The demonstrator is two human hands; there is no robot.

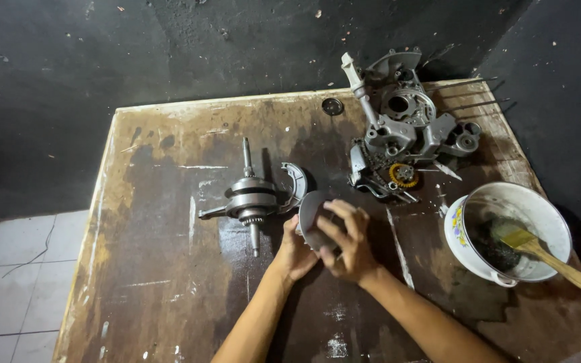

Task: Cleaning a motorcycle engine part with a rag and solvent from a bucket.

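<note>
Lighting: dim room, light from above falling on the centre of the frame. Glare: pale sheen on the wet wooden tabletop and the white bowl rim. Shadows: dark walls, deep at upper left. Focus: sharp centrally; wide-angle bending at edges.

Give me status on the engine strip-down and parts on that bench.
Done, by the look of it: the crankshaft lies out on the wooden table, apart from the crankcase half. In hand: both hands, left hand and right hand, grip a round grey metal part. Left: the crankcase half and the small parts beside it sit untouched; the brush rests in the white pot.
</note>
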